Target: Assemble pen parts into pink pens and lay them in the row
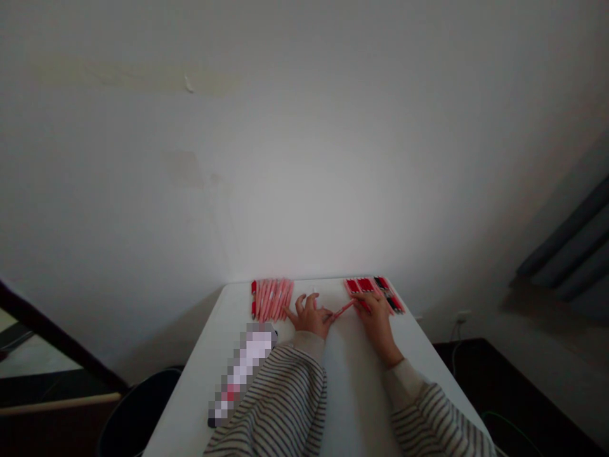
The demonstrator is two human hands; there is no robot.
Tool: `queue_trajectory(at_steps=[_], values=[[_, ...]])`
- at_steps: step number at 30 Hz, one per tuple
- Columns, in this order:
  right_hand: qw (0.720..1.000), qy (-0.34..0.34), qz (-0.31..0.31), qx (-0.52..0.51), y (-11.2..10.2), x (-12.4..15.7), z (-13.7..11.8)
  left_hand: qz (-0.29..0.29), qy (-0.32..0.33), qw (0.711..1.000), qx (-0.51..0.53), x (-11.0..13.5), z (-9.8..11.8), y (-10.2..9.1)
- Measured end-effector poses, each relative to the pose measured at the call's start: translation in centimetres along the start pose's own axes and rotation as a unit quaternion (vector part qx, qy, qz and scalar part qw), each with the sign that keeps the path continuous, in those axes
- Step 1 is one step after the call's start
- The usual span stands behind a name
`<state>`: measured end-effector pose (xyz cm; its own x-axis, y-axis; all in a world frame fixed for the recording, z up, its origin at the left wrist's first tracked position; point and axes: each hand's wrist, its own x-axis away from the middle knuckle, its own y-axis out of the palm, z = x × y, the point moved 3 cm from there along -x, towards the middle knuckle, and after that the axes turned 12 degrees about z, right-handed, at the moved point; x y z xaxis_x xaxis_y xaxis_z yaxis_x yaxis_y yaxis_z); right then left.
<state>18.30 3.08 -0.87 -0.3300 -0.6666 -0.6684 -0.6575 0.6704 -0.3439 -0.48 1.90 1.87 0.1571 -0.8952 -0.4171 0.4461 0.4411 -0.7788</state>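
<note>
A slim pink pen (pixel 344 309) slants between my two hands, just above or on the white table (pixel 352 381). My left hand (pixel 311 319) grips its lower left end near the thumb, while the other fingers are spread toward the wall. At the upper right end, my right hand (pixel 378 324) pinches the pen with thumb and forefinger. A row of pink pens (pixel 273 299) lies just left of my left hand, with red pieces (pixel 254 308) along its edge. Beyond my right hand are red and pink pens (pixel 365 285) and black-and-red ones (pixel 394 302), partly covered by the fingers.
On the table's left side lies a long pixelated object (pixel 245 374). The table's far edge meets a grey wall (pixel 304 158). A dark round bin (pixel 137 412) stands on the floor at left. A socket with a cable (pixel 460 317) is at right.
</note>
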Motion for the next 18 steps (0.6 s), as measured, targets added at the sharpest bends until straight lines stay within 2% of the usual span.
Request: queue_trajectory(at_steps=[8, 14, 18], values=[[1.000, 0.001, 0.004, 0.012, 0.1, 0.0, 0.2, 0.007, 0.013, 1.000, 0.008, 0.1, 0.0, 0.2], [0.998, 0.015, 0.048, 0.028, -0.7, -0.3, -0.3, 0.024, 0.005, 1.000, -0.001, 0.0, -0.2, 0.3], [0.998, 0.021, 0.055, 0.022, -0.9, -0.6, -0.4, 0.045, 0.010, 0.999, -0.019, -0.1, -0.3, 0.2]])
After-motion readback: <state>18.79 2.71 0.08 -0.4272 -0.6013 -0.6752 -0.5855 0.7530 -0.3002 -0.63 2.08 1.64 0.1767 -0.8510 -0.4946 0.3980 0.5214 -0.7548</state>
